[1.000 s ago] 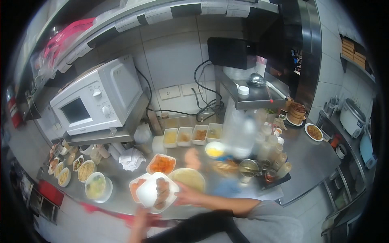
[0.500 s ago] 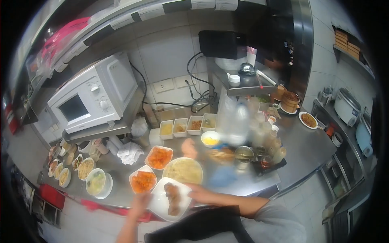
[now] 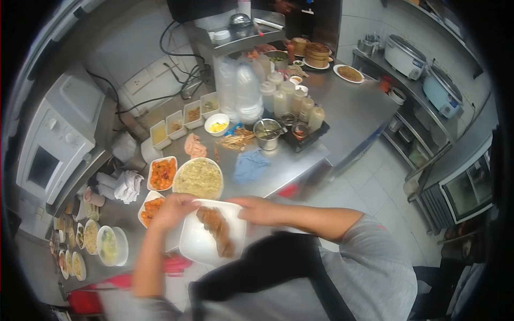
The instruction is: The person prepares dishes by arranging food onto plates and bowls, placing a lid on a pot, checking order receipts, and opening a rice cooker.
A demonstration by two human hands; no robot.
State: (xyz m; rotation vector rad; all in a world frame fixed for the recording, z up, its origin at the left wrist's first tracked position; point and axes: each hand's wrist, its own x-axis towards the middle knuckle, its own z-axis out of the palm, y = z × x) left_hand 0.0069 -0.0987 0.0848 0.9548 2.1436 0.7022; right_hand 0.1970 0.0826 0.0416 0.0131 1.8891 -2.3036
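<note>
A white squarish bowl [image 3: 198, 245] with brown sliced meat [image 3: 216, 230] in it is held between my two hands, in front of the counter's edge. My left hand [image 3: 176, 209] grips its upper left rim, and my right hand [image 3: 256, 210] has hold of the upper right rim; the fingers under the bowl are hidden. Just beyond it on the counter stands a large round bowl of pale shredded food [image 3: 198, 181]. Two white dishes of orange food [image 3: 163, 174] are to the left, the nearer one partly behind my left hand.
Steel counter [image 3: 292, 190] bears a blue cloth [image 3: 251, 166], a pile of wooden sticks [image 3: 237, 140], a metal pot [image 3: 267, 140] and sauce bottles [image 3: 316, 117]. White food tubs [image 3: 175, 127] line the wall. A microwave [image 3: 59, 142] sits left; rice cookers [image 3: 405, 56] stand on the right shelf.
My view has turned to the right, so the counter things appear farther left. Both hands keep hold of the bowl, and my left hand now sits higher along its rim.
</note>
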